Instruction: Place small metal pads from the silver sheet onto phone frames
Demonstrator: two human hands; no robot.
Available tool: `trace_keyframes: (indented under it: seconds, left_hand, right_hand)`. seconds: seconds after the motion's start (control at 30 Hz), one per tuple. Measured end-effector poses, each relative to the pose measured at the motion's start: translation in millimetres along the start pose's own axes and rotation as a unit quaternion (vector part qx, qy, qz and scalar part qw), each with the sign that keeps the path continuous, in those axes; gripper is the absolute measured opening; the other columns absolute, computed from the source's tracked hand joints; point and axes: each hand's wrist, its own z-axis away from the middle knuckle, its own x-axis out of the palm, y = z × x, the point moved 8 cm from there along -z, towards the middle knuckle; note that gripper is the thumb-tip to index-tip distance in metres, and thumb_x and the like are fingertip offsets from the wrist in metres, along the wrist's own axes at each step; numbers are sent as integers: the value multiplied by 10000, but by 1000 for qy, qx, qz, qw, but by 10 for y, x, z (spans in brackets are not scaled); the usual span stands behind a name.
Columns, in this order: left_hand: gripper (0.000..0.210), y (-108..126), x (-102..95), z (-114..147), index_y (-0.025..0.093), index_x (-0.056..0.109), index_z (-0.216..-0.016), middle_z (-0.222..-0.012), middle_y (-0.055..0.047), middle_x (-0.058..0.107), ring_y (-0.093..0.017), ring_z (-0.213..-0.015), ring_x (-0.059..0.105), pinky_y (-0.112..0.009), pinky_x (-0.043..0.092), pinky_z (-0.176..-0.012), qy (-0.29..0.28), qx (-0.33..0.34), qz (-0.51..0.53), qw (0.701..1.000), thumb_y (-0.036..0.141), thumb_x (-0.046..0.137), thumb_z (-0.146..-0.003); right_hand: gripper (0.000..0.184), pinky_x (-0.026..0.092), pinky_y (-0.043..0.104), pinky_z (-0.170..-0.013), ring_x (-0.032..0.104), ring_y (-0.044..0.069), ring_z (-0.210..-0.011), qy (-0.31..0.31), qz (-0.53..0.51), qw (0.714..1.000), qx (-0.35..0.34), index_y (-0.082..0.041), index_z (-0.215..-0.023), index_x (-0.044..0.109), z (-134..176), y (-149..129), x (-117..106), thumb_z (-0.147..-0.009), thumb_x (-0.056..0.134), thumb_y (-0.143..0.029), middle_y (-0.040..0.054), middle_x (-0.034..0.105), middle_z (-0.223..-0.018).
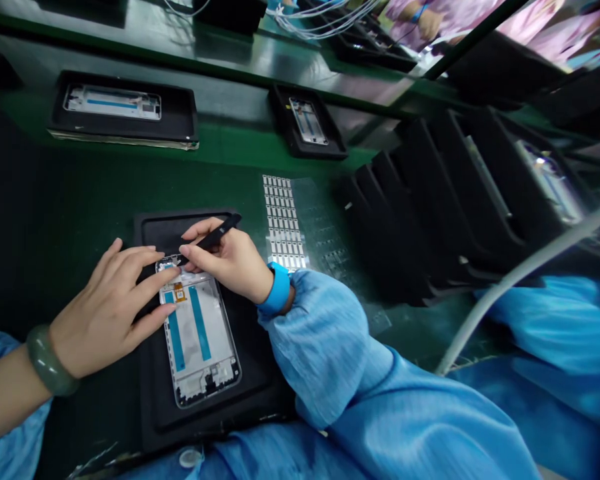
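A phone frame [213, 327] with a metal plate and two blue strips lies face up in a black tray [153, 400]. An orange flex cable [179, 292] shows near its upper end. My left hand [113, 300] rests with spread fingers over the frame's upper left edge, fingertips touching it. My right hand [235, 263] pinches a black pen-shaped tool [215, 235], slanting down to the frame's top end. The tool's tip and the spot under it are partly hidden by my fingers.
A sheet of small silver labels [283, 220] lies right of the tray. Behind are two black trays [180, 120] [335, 140] with phone frames. Stacked black trays [405, 213] stand at right, near a grey curved tube [520, 273]. Another person's hand [429, 23] shows at the back.
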Motion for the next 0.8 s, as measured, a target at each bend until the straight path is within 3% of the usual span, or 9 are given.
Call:
trace_keyframes:
  seconds: [0.1,0.27,0.37,0.8]
  left_hand:
    - [426,28,-5,0,181,487,-1259,-1232,-137,472,-298,-1221,424,-579,246,-1093,7,-8,-2,1000,355,475,-870]
    - [398,85,-18,21,187,497,-1238,-1209,-132,483,-292,-1193,442,-579,259,-1082,18,-25,-12,999,320,474,-864]
    - [396,105,-22,33,185,499,-1234,-1210,-140,483,-311,-1203,435,-601,247,-1077,20,-35,-23,999,326,471,-865]
    - [441,122,-10,35,147,443,-1278,-1223,-160,462,-319,-1220,410,-604,256,-1072,14,-37,-19,999,328,454,-876]
  right_hand:
    - [273,568,258,-653,670,124,-671,5,29,999,-12,-177,-918,558,11,-52,-23,-760,667,-372,-8,632,-753]
    - [340,567,223,-606,659,107,-651,54,-95,994,-24,-181,-884,523,-40,-137,-133,-715,699,-418,-28,601,-734]
    - [350,566,234,-647,649,103,-689,47,-123,991,-24,-189,-892,512,-98,-144,-106,-705,708,-411,-13,606,-809]
    - [154,511,233,-705,599,109,-764,1,80,993,-90,-182,-897,520,-83,-204,37,-776,584,-251,3,597,-846]
